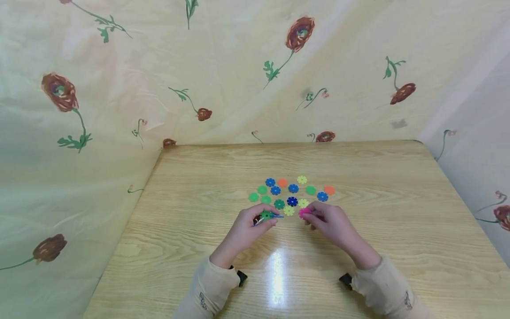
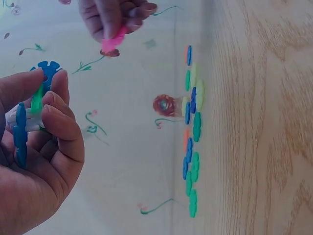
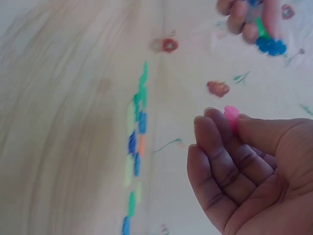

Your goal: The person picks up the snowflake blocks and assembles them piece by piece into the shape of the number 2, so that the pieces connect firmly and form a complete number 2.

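Note:
My left hand [image 1: 249,226] holds a small build of interlocking notched plastic discs, clearest in the left wrist view. One blue disc [image 2: 49,71] shows at its tip, a green disc [image 2: 37,102] stands edge-on behind it, and another blue disc [image 2: 20,139] sits nearer the palm. A whitish piece [image 2: 33,120] lies partly hidden by the fingers. Between thumb and fingertips, my right hand [image 1: 336,221] pinches a single pink disc [image 3: 231,116]. The two hands are a short way apart above the table, and the pink disc does not touch the build.
Flat on the wooden table [image 1: 191,177], just beyond the hands, lie several loose discs: blue [image 1: 293,188], green [image 1: 279,204], orange [image 1: 329,190] and pale yellow [image 1: 302,179]. Flower-printed sheeting [image 1: 239,66] hangs behind the table and at both sides.

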The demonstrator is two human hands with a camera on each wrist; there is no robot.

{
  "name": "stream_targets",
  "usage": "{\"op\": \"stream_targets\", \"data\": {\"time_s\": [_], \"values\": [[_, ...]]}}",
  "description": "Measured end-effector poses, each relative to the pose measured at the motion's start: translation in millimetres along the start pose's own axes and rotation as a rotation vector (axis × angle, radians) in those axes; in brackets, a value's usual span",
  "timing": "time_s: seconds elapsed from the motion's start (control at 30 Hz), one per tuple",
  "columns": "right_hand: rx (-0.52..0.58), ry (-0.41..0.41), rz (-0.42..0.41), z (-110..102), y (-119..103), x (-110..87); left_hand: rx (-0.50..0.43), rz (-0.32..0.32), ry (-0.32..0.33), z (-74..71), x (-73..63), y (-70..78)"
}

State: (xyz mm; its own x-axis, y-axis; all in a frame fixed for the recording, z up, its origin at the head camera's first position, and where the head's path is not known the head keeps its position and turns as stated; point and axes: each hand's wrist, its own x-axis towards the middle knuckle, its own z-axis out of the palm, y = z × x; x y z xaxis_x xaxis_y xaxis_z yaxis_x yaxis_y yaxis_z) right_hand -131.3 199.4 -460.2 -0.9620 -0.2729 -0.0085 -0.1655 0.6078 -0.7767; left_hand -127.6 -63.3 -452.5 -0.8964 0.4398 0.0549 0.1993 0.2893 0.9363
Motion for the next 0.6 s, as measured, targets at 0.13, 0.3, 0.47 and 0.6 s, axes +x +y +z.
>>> {"op": "stream_targets", "data": {"time_s": [0.13, 0.3, 0.47, 0.6], "values": [[0.116, -0.029, -0.051, 0.2, -11.9, -5.0, -0.012, 0.028, -0.006, 1.9, 0.7, -1.5], [0.280, -0.127, -0.066, 0.9, -21.4, -8.1, -0.012, 0.059, -0.002, 5.0, 1.7, -3.1], [0.335, -0.181, -0.051, 0.9, -27.4, -8.8, 0.007, 0.083, -0.001, 6.9, 1.8, -1.3], [0.334, -0.206, -0.051, 1.8, -30.4, -8.4, 0.018, 0.112, -0.022, 7.5, 1.3, 1.3]]}}
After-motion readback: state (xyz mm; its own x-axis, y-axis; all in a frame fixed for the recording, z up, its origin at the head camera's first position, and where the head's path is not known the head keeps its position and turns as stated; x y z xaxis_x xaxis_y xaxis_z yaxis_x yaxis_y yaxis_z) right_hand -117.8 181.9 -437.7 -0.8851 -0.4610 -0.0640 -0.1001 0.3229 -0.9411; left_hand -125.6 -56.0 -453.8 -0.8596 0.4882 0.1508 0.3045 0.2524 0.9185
